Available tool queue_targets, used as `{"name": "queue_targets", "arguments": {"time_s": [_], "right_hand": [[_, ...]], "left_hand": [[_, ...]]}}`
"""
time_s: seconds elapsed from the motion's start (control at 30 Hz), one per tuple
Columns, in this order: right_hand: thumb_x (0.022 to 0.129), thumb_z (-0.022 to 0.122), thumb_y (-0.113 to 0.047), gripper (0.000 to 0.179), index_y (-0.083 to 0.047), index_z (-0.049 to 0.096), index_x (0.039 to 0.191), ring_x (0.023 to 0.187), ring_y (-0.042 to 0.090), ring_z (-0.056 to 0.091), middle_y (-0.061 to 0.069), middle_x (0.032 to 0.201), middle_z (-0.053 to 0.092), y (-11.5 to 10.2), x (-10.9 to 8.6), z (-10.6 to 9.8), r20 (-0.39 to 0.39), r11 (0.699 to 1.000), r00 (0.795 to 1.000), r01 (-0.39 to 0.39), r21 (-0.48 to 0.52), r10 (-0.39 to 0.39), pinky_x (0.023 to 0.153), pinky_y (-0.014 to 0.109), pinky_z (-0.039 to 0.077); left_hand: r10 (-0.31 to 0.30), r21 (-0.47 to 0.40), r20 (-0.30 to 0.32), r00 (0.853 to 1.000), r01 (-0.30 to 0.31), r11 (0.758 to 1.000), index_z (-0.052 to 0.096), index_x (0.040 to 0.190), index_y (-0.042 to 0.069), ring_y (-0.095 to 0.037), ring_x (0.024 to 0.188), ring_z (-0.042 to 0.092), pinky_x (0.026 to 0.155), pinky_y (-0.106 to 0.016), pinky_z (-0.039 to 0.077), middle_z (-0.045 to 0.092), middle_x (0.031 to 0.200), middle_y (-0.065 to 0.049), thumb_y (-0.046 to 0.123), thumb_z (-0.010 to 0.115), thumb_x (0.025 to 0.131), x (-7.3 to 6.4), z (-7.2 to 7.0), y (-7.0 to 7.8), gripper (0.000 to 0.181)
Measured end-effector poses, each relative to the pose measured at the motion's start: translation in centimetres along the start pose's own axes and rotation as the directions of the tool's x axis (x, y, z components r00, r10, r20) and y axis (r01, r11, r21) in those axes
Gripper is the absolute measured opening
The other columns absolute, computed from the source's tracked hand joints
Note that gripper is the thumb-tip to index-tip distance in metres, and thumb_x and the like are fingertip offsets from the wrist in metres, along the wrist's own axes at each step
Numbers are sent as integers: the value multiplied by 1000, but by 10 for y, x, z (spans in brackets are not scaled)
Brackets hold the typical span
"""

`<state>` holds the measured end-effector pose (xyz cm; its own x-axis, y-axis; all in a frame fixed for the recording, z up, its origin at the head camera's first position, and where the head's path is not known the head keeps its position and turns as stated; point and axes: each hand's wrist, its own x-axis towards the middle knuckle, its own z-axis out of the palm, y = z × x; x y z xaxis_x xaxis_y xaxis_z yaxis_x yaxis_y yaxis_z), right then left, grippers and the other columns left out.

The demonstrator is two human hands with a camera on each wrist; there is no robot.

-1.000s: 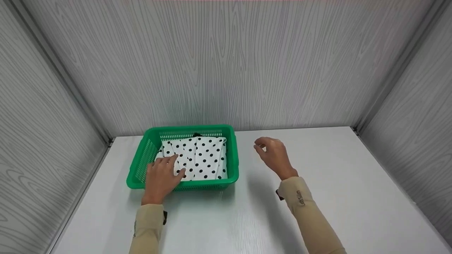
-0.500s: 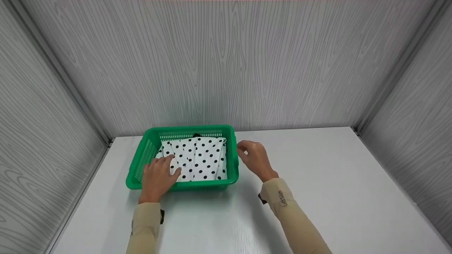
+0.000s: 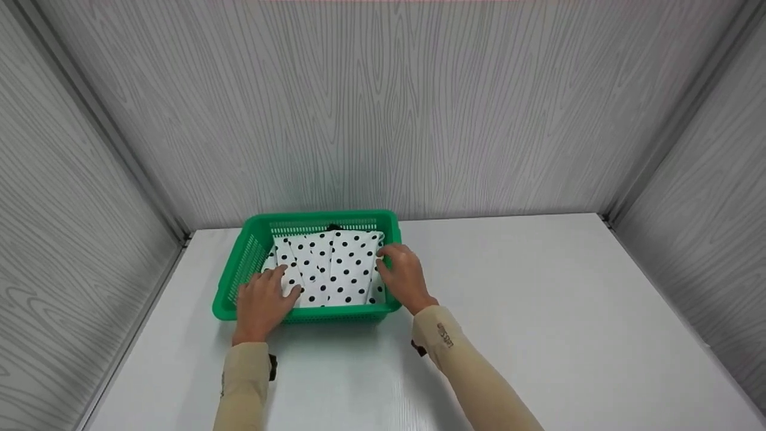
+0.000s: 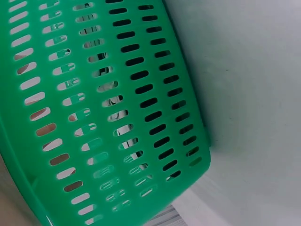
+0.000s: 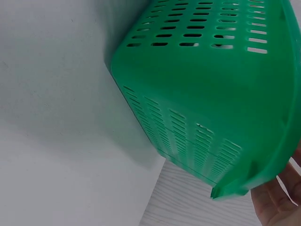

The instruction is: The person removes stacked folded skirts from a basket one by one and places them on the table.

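Note:
A white cloth with black dots (image 3: 341,269) lies folded inside a green plastic basket (image 3: 323,312) in the head view. My left hand (image 3: 260,305) is over the basket's front left rim, thumb spread from the fingers, which reach above the cloth's left part; whether they touch it I cannot tell. Across the right rim reaches my right hand (image 3: 407,276), its fingertips at the cloth's right edge with a gap between thumb and index finger. In the right wrist view, the fingers (image 5: 277,200) show past the rim. The left wrist view is mostly the basket's slotted wall (image 4: 113,103).
The basket stands on a white table (image 3: 538,311), towards its back left. A wood-grain panel (image 3: 383,108) rises behind, with similar panels at both sides. A small black thing (image 3: 333,227) sticks up at the basket's back wall.
My right hand has moved left from the table's right side, over the basket's right rim to the cloth's edge. My left hand has shifted slightly left. The cloth and basket look unmoved.

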<state>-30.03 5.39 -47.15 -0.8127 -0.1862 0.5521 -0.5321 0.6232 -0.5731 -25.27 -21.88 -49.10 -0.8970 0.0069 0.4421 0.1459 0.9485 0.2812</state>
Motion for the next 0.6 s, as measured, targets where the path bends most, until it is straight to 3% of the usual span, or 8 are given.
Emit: {"name": "queue_targets", "arguments": {"time_s": [0.17,0.27,0.4,0.6], "right_hand": [[91,70,3,7,2,70,98,107,29,64,14,110,67,0,3,9,16,1000,1000,14,1,-14,93,40,53],[91,70,4,6,3,70,97,105,28,65,15,111,65,1,6,17,38,1000,999,8,-6,-8,88,37,55],[91,70,5,10,4,68,101,105,28,64,16,113,63,-3,7,24,89,998,994,-63,-19,64,87,37,56],[94,70,-2,41,6,54,131,119,35,54,22,130,54,-17,9,32,239,966,936,-258,-24,256,100,47,47]], "left_hand": [[-8,-9,-10,1000,8,1000,65,126,-6,-49,106,61,83,-64,48,67,116,-29,28,73,90,6,-1,2,50],[-36,-22,9,999,36,999,64,128,-6,-50,106,61,83,-66,48,67,117,-30,29,71,92,9,0,2,51],[-91,-55,51,995,93,994,63,130,-6,-49,104,63,81,-65,50,67,116,-29,30,68,93,14,2,3,52],[-181,-77,127,975,192,978,59,134,-6,-47,105,62,83,-63,51,64,121,-29,30,64,96,24,2,4,53]]}}
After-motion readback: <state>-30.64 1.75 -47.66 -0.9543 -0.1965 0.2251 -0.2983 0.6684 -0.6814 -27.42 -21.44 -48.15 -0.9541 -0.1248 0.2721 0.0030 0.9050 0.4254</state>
